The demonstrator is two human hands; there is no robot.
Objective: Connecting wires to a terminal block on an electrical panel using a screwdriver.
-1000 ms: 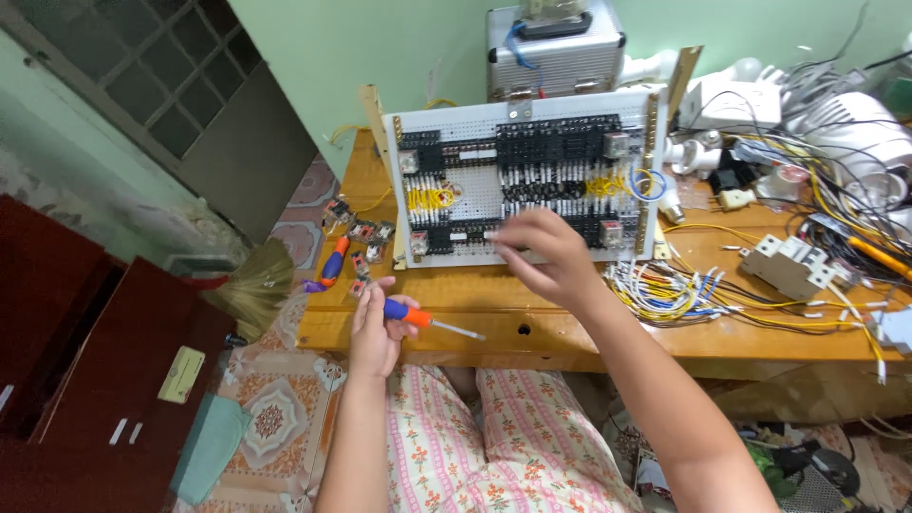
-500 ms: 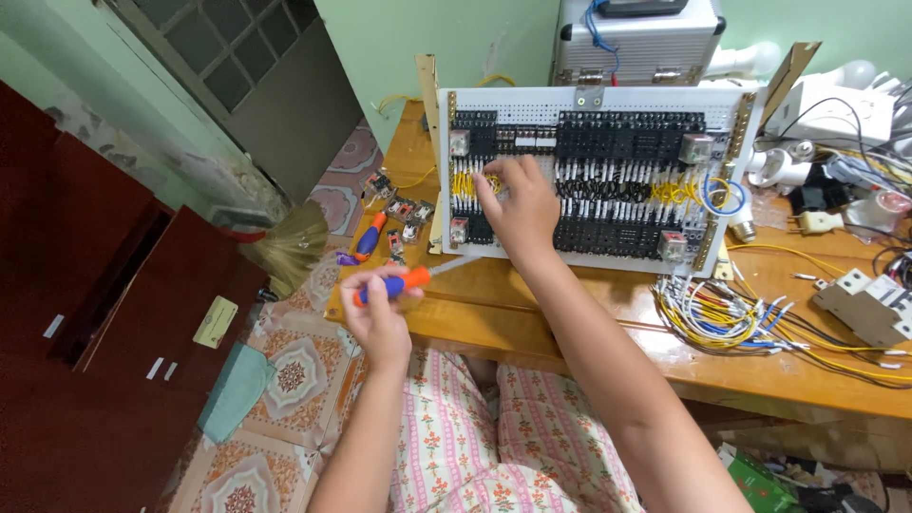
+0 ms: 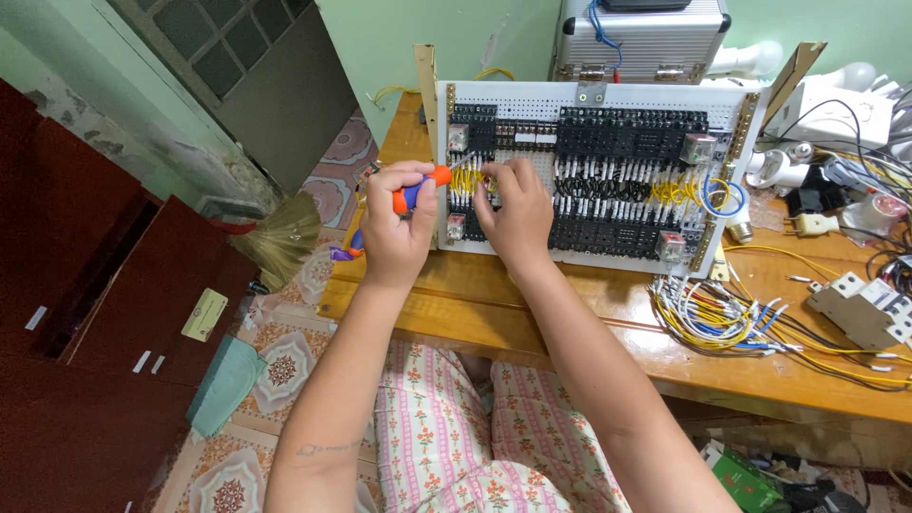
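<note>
I was at the wiring step on the control panel (image 3: 608,171), working its left end where the yellow wires (image 3: 465,180) bunch up. My left hand (image 3: 397,223) was clenched around the screwdriver (image 3: 423,187), orange and blue in the handle, with the shaft pointing toward three o'clock into those wires. My right hand (image 3: 518,214) rested against the panel face just at three o'clock from the tool, fingers curled onto the wires (whether it actually pinched one or only steadied them I could not tell, since the fingertips were hidden).

By my judgement the next move called for a steady tip on a small terminal screw while the other hand kept the wire seated, so slow turning and little sideways push.

The panel stood upright on the wooden table (image 3: 570,313), at twelve o'clock from both hands and touching the right one. The screwdriver tip lay between my two hands, right at the panel's left edge. A loose bundle of wires (image 3: 712,318) lay on the table at four o'clock from my right hand, well apart, and a gray breaker block (image 3: 869,309) sat farther out the same way.
</note>
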